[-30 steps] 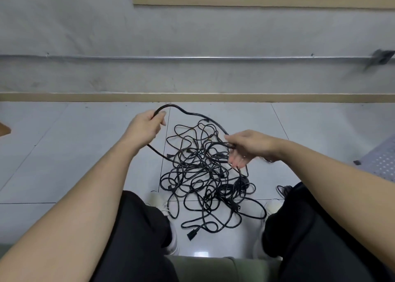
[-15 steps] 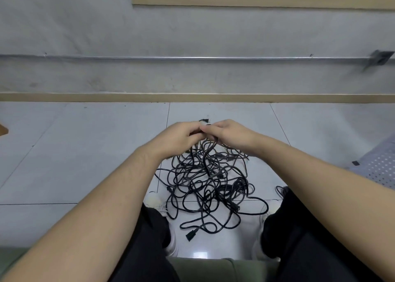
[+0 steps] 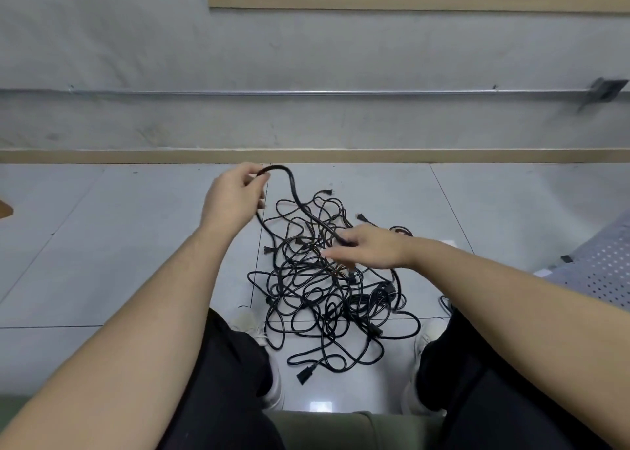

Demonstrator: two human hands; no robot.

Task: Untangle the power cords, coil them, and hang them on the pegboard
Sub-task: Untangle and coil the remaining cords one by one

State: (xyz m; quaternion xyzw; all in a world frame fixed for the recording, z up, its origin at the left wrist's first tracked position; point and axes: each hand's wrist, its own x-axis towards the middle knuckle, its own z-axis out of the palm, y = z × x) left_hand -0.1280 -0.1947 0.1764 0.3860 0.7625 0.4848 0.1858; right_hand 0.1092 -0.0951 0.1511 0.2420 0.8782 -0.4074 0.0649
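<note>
Both hands were bunched together over the pile half a second back, now they're spread apart again; left hand (image 3: 235,199) is up and away from the heap, grip pinching one black cord (image 3: 294,190) between thumb and fingertips; that cord arcs over and runs down to the right hand (image 3: 366,248), which holds it between thumb and fingers low over the tangle, other fingers stretched out flat; rest of the power cords (image 3: 327,289) sit in a messy knot on the tiled floor (image 3: 136,245) between the person's white shoes (image 3: 252,323), a few plugs poking out at the edges; perforated pegboard (image 3: 600,272) lies at the far right; grey wall (image 3: 306,51) behind.
</note>
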